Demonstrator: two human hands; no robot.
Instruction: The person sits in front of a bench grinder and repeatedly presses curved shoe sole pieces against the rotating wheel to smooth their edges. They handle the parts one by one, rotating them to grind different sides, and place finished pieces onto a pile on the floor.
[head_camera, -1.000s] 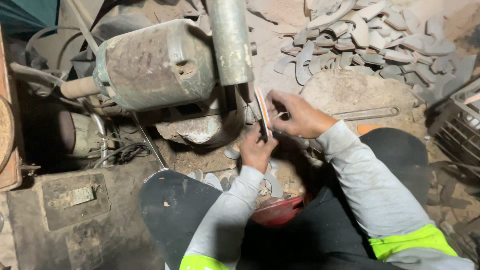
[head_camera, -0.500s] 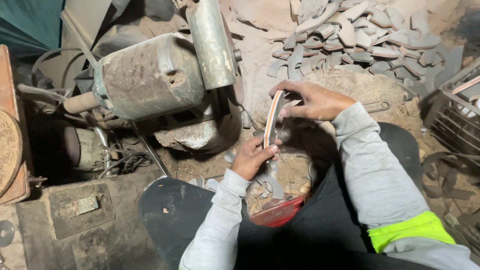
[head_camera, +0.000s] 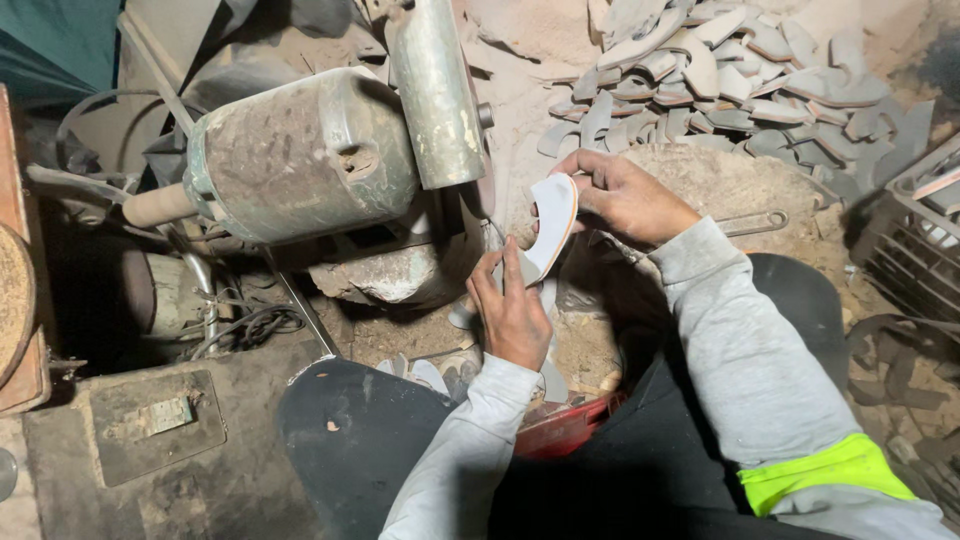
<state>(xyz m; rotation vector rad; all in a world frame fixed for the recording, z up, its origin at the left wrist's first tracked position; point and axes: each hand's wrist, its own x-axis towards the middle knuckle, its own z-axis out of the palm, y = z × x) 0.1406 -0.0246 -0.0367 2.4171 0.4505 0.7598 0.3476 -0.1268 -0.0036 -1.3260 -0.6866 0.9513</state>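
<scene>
Holding a curved sole piece between both hands.

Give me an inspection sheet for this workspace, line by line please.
Surface: dusty ground, coated in tan grit.
Job's things: curved sole-shaped piece, pale with an orange edge, held beside the motor-driven grinder.
Clutter: pile of similar grey cut pieces; red tray between the knees.
Grippers: left hand grips the piece's lower end; right hand grips its top.
Cables: loose wires below the grinder.
Surroundings: black crate at right; metal plate at lower left.
</scene>
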